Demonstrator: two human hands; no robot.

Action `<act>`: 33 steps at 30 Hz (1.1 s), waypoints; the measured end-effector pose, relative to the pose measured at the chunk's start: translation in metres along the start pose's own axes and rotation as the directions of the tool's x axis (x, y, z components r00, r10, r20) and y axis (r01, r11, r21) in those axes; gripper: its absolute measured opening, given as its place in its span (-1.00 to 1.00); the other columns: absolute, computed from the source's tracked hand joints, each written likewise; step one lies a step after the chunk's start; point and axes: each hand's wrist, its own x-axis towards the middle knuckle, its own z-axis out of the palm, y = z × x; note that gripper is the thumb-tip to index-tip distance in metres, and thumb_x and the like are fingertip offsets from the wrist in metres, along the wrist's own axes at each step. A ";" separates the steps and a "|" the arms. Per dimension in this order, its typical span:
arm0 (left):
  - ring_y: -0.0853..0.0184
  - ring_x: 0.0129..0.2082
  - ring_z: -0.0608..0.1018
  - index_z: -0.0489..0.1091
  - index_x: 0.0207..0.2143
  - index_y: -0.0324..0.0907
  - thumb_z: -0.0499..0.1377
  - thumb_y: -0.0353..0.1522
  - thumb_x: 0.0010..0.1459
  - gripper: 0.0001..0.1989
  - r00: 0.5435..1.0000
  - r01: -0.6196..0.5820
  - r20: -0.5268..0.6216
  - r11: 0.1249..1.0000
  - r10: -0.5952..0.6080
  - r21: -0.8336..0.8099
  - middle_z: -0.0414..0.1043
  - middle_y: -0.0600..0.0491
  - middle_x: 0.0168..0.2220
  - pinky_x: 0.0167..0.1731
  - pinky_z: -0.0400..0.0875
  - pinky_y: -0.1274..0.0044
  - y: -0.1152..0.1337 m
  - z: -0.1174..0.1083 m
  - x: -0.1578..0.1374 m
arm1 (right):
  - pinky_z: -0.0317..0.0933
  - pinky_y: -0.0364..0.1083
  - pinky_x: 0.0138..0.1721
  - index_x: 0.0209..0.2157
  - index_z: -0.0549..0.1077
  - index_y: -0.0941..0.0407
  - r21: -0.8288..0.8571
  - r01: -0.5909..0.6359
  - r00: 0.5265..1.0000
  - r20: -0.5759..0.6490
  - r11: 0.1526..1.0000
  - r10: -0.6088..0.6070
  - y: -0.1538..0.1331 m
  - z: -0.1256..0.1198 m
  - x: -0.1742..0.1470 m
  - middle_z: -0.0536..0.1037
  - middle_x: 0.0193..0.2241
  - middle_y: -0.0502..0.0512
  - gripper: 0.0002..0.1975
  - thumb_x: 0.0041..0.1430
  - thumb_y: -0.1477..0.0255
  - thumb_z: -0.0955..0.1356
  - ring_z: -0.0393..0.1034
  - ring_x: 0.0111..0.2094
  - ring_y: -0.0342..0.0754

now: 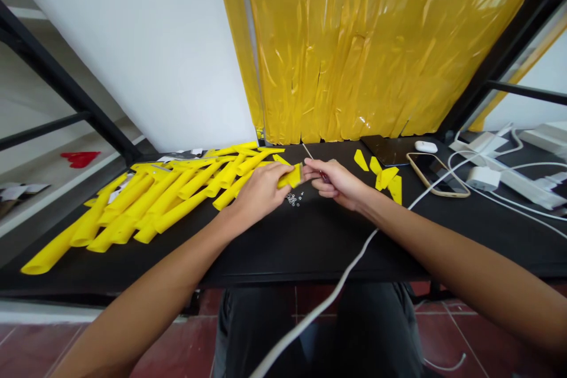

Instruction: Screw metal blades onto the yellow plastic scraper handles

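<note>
My left hand [261, 192] is closed on a yellow plastic piece [291, 177], pinching it between thumb and fingers. Close to its right end, my right hand [340, 184] grips a thin metal-shafted tool [307, 150]; the shaft points up and away, and a bit of dark red shows in the palm. Whether the tool touches the piece is hidden by the fingers. Below the hands lies a small pile of tiny shiny metal parts [292, 199], perhaps nuts. Several small flat yellow pieces [386, 178] are scattered to the right of my right hand.
Many yellow tapered tubes [168, 192] lie heaped on the left of the black tabletop [283, 248]. On the right are a phone [436, 174], a dark tablet [386, 149], a white earbud case [426, 146] and a charger [484, 178]. A white cable [328, 301] crosses beneath my right forearm.
</note>
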 end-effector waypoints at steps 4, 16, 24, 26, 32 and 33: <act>0.28 -0.42 0.46 0.42 -0.42 -0.17 0.19 -0.36 0.22 -0.86 0.984 0.164 -0.058 0.986 -0.166 -0.042 0.43 0.05 -0.45 -0.39 0.29 0.49 -0.007 -0.009 0.006 | -0.20 -0.14 -0.64 -0.24 0.62 0.13 -0.286 0.092 0.993 -0.051 0.954 -0.111 0.007 -0.010 0.006 0.59 -0.35 0.09 -0.59 0.16 0.06 0.40 -0.09 -0.65 -0.28; 0.42 -0.62 0.34 0.28 -0.60 -0.18 0.30 -0.28 0.11 -0.67 0.873 0.481 0.021 0.854 -0.486 -0.199 0.31 0.11 -0.62 -0.60 0.10 0.56 -0.028 -0.018 0.013 | 0.22 -0.08 -0.19 -0.24 0.64 0.12 -0.880 0.395 0.913 0.345 0.262 -0.217 0.024 -0.021 0.012 0.61 -0.28 0.14 -0.83 0.28 0.39 0.38 0.47 -0.27 -0.02; 0.45 -0.67 0.39 0.49 -0.48 -0.30 0.28 -0.38 0.15 -0.82 0.871 0.486 0.265 0.652 -0.414 -0.582 0.41 0.04 -0.61 -0.60 0.25 0.55 -0.022 -0.021 0.011 | 0.20 -0.12 -0.30 -0.30 0.61 0.11 -0.835 0.470 0.844 0.330 0.286 -0.422 0.015 -0.014 0.004 0.63 -0.40 0.04 -0.88 0.22 0.44 0.38 0.43 -0.42 -0.11; 0.45 -0.66 0.41 0.50 -0.48 -0.31 0.28 -0.41 0.15 -0.83 0.861 0.501 0.312 0.565 -0.401 -0.655 0.41 0.03 -0.61 -0.60 0.27 0.56 -0.020 -0.021 0.012 | 0.17 -0.13 -0.36 -0.28 0.62 0.10 -0.793 0.465 0.840 0.255 0.393 -0.479 0.007 -0.011 -0.001 0.62 -0.43 0.00 -0.87 0.22 0.38 0.40 0.38 -0.47 -0.14; 0.44 -0.55 0.47 0.55 -0.37 -0.35 0.32 -0.44 0.13 -0.90 0.858 0.498 0.412 0.296 -0.308 -0.815 0.52 -0.06 -0.42 -0.59 0.33 0.60 -0.018 -0.011 0.013 | 0.11 -0.11 -0.41 -0.24 0.63 0.10 -0.619 0.456 0.839 0.058 0.640 -0.541 -0.007 -0.009 -0.004 0.58 -0.40 0.02 -0.81 0.21 0.29 0.45 0.23 -0.48 -0.15; 0.44 -0.54 0.47 0.55 -0.36 -0.35 0.32 -0.44 0.13 -0.90 0.860 0.495 0.418 0.276 -0.294 -0.824 0.53 -0.07 -0.41 -0.58 0.34 0.60 -0.018 -0.009 0.013 | 0.11 -0.10 -0.40 -0.25 0.63 0.10 -0.608 0.475 0.824 0.054 0.636 -0.563 -0.005 -0.009 -0.002 0.57 -0.37 0.03 -0.82 0.20 0.29 0.46 0.22 -0.46 -0.15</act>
